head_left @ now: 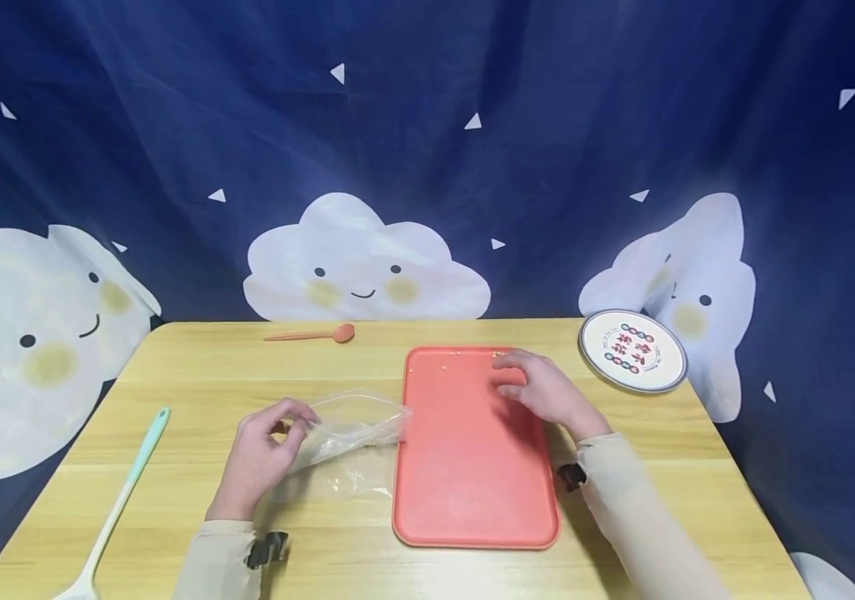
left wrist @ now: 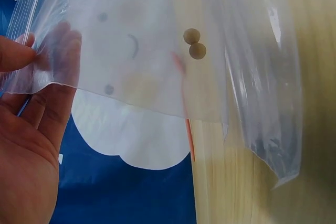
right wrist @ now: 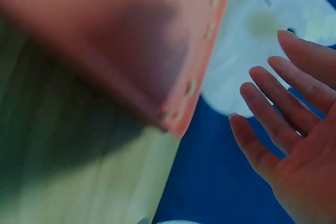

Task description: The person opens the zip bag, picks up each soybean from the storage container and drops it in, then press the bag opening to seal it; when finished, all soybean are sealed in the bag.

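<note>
Leftmost on the bench lies a mint-handled utensil, its handle pointing to the far side, seemingly set aside from the work. Next, the left hand pinches a clear bag by its zip edge, a thin grip that probably lets the mouth gape; two balls show through the film. Beyond the bag, an orange spoon lies near the far edge. The red tray stands just right, its raised rim likely keeping the small pale balls from rolling off its far end. Over its far-right corner hovers the right hand, grip loosely spread, holding nothing. Rightmost is a patterned plate.
</note>
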Motion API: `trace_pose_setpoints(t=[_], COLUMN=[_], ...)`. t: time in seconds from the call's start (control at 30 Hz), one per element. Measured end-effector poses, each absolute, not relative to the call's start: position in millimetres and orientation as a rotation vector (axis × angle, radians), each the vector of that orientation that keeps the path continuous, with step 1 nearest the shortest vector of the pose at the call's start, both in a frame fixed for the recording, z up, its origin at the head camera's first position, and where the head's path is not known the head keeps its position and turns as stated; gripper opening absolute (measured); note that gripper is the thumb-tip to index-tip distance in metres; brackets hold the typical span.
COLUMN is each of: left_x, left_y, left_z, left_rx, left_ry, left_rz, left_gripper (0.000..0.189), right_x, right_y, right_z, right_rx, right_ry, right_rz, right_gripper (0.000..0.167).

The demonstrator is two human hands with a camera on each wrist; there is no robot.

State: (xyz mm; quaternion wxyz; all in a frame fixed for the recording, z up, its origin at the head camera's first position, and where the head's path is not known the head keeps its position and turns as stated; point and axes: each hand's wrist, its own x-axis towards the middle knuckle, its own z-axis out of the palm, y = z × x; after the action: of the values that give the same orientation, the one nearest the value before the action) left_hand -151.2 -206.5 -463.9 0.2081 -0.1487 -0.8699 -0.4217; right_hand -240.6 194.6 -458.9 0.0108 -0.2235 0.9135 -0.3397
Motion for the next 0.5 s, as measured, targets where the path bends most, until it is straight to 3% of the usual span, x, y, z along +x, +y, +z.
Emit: trace_pose_setpoints(t=[0.5], left_x=[-151], left_y=[-207], left_z=[-464], left_rx=[-0.411], left_ry=[-2.421], left_rz=[-1.182], left_gripper=[0.030], right_x=[-254], right_y=[226], right_z=[-477], right_rx=[-0.680], right_ry=[2.919], right_rz=[-0.758], right_gripper=[0.033])
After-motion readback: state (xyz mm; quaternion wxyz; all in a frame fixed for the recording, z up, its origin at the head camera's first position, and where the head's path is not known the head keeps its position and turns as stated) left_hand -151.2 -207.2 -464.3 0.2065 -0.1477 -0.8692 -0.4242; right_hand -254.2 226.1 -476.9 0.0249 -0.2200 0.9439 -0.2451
